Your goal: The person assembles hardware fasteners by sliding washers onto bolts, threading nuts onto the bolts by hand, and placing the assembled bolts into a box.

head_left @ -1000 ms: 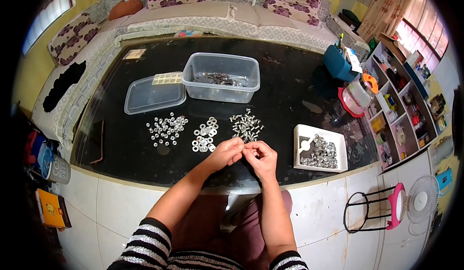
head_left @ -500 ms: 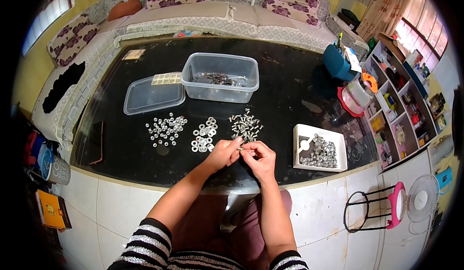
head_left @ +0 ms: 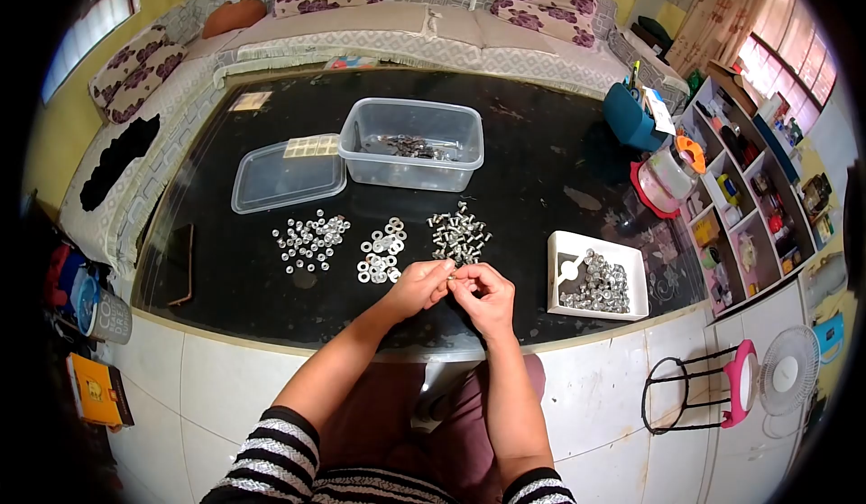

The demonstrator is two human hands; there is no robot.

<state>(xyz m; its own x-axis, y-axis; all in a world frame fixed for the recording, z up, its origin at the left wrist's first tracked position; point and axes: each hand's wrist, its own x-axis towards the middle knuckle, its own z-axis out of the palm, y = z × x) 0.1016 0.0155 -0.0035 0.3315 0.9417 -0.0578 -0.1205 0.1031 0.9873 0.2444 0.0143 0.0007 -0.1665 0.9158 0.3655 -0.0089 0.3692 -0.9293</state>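
My left hand [head_left: 419,288] and my right hand [head_left: 484,298] meet fingertip to fingertip over the front part of the black table [head_left: 523,197]. Both are closed in a pinch on a tiny metal piece between them, mostly hidden by the fingers. Just beyond my fingers lies a pile of small bolts [head_left: 460,236]. Left of it are flat washers [head_left: 382,251], and further left a spread of small nuts [head_left: 308,240]. To the right, a white tray [head_left: 554,274] holds many metal pieces and a white spoon-like item.
Behind the piles stands a clear plastic box [head_left: 410,175] with metal bits inside, beside its lid [head_left: 289,179]. A phone [head_left: 181,265] lies at the left. At the right are a jar [head_left: 668,179], a teal holder [head_left: 631,118], shelves and a pink stool [head_left: 740,383].
Both hands have shifted very slightly left since a second ago, still pinched together. The piles and containers look unchanged.
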